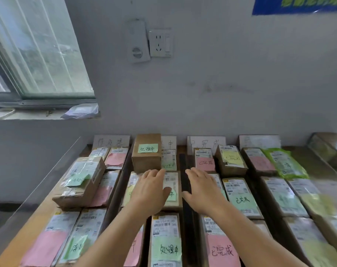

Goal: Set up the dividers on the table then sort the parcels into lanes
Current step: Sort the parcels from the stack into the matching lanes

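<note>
Head | left hand, right hand | fingers spread, empty, over parcels flanking divider

A wooden table against a grey wall is packed with brown cardboard parcels bearing pink, green and yellow paper notes, lined up in lanes between long black divider strips. The left hand lies flat, fingers spread, on a parcel in the middle lane, just in front of a taller upright brown box. The right hand hovers, fingers extended, over the black strip beside it.
</note>
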`<action>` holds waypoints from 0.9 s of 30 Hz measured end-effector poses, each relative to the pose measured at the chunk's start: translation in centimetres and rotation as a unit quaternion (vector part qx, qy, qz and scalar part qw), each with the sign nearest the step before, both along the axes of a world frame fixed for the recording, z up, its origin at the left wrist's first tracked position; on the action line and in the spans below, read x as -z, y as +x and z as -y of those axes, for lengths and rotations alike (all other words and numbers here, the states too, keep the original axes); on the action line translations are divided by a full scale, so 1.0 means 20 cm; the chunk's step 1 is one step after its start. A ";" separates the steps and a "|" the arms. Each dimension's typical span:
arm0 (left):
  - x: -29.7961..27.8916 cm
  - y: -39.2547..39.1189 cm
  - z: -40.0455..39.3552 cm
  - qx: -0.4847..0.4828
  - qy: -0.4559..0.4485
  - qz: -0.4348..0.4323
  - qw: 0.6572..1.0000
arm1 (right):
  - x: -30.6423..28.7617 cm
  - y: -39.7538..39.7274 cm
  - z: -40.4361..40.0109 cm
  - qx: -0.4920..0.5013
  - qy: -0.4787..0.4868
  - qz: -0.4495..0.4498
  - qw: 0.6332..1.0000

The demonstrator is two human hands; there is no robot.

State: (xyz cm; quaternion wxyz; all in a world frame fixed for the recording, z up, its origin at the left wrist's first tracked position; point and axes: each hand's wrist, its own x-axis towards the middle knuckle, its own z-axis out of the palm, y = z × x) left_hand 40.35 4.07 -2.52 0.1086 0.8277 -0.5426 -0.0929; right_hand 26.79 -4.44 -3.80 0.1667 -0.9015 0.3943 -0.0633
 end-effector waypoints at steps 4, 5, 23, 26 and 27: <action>-0.01 -0.21 -0.05 0.052 -0.005 -0.003 0.999 | -0.01 -0.27 -0.10 0.040 -0.005 0.006 0.999; -0.02 -0.27 -0.06 0.064 -0.002 0.001 0.998 | -0.02 -0.33 -0.12 0.050 -0.010 0.009 0.999; -0.07 -1.48 0.12 0.199 -0.025 0.002 0.980 | -0.15 -1.65 -0.09 0.195 -0.009 0.031 0.980; -0.06 -1.73 0.18 0.205 -0.021 -0.005 0.979 | -0.14 -1.90 -0.04 0.186 -0.010 0.024 0.982; -0.05 -1.81 0.20 0.206 -0.021 -0.009 0.978 | -0.14 -1.98 -0.03 0.182 -0.009 0.023 0.983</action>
